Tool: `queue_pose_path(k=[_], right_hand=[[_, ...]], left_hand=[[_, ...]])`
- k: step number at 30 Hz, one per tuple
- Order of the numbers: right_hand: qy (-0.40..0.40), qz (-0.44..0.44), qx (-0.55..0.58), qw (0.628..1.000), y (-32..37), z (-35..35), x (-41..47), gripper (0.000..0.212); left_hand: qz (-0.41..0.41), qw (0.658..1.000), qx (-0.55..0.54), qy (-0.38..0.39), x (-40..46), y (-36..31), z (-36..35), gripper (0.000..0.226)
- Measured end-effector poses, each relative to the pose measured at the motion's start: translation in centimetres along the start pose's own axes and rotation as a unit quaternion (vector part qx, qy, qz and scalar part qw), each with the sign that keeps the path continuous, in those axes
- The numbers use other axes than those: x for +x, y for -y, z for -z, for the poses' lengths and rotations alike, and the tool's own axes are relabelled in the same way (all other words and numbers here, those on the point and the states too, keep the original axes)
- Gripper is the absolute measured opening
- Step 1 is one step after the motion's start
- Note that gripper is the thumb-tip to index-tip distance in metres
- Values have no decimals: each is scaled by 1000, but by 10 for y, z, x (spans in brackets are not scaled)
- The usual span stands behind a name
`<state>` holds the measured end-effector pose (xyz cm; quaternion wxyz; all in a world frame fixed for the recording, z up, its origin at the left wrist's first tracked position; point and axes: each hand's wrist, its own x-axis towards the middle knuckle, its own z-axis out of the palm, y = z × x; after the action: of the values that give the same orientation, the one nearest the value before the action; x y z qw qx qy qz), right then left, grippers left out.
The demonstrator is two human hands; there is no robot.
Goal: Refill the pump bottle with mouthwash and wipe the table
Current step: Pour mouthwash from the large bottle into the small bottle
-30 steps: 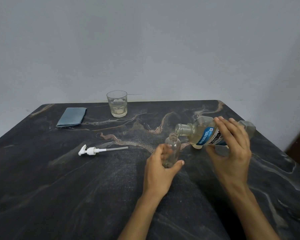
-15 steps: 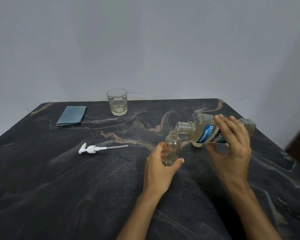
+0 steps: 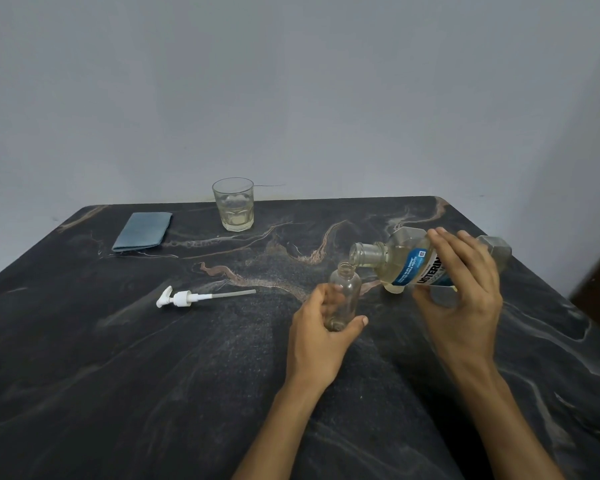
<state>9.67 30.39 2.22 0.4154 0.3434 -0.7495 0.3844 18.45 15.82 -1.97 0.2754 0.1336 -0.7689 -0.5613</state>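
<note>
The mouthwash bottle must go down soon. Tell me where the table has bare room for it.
Bare table lies near the left hand, below the pump head, and along the right edge behind the right hand. It is crowded where the mouthwash bottle tips over the small bottle. The cloth and glass take the far edge.
</note>
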Motion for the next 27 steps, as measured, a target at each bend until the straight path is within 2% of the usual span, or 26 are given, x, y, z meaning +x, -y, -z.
queue_pose_path(k=[27], right_hand=[[-3,5,-6,1000,2,0,1,81]], left_hand=[[-3,1000,-7,1,1,2,0,41]])
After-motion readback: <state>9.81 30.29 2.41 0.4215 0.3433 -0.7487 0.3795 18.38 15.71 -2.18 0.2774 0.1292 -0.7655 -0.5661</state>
